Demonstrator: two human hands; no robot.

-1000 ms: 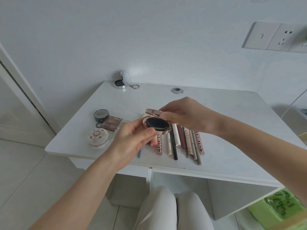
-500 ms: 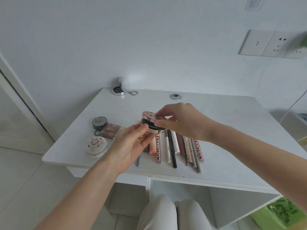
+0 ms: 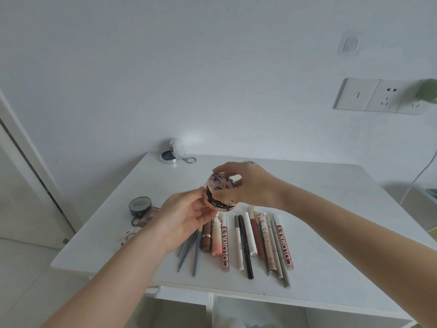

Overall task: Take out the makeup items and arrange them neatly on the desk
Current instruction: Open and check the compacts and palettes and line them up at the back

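Both hands share the grip on a round rose-gold compact (image 3: 220,195), held in the air above the white surface (image 3: 331,233) and touching nothing on it. From the head view, the left hand (image 3: 186,221) cups the base from below and to the side, fingers curled against its wall, while the right hand (image 3: 250,185) pinches the patterned lid from above. A dark band shows between lid and base, so I judge the lid is not fully seated.

Directly below the grip lies a row of pens, pencils and lip tubes (image 3: 248,242), side by side, two of them printed COLORKEY. Left of the grip sit a dark round jar (image 3: 140,205) and a brown palette (image 3: 147,217), partly hidden by the left forearm. Beyond the grip, near the wall, stands an open silver compact (image 3: 173,153) with a key ring.

The likely trouble: if the lid slips sideways under the pinch, the compact could drop onto the row below and scatter it, or its contents could spill. Setting it down blind over the tubes would also knock them askew.

Open room lies to the right of the grip and behind it, where the surface is bare up to the wall. The near edge runs just past the pencil tips, so anything nudged toward the person could roll off
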